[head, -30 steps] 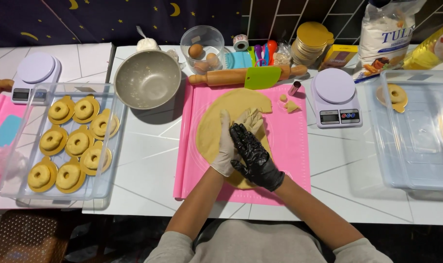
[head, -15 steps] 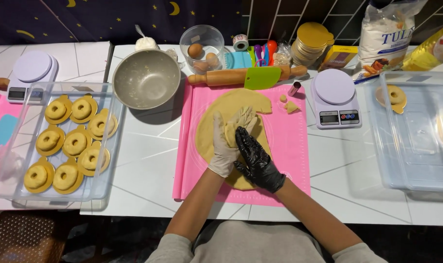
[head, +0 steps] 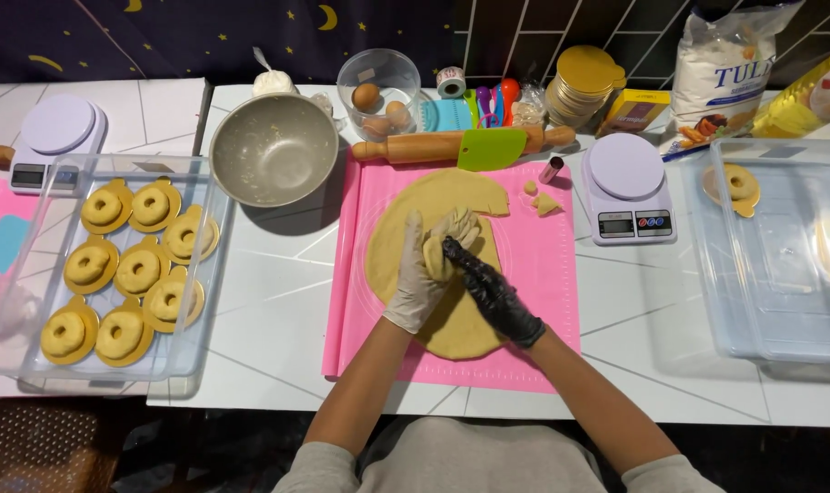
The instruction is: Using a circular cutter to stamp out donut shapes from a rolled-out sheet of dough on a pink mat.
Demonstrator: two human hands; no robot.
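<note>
A flat sheet of yellow dough (head: 433, 205) lies on a pink mat (head: 543, 274). My left hand (head: 424, 269), in a white glove, cups a small lump of dough (head: 436, 256) above the sheet's middle. My right hand (head: 490, 292), in a black glove, presses its fingertips against that lump from the right. Both hands meet over the dough sheet, and the sheet's lower part shows below them.
A steel bowl (head: 274, 148) and a wooden rolling pin (head: 415, 146) with a green scraper (head: 493, 148) lie behind the mat. A clear tray (head: 196, 356) of ring-shaped doughs is at left, a scale (head: 627, 187) and another clear tray (head: 780, 265) at right.
My right hand has slid off the back of my left hand and turned, fingertips now on the dough lump. My left hand has curled around the lump.
</note>
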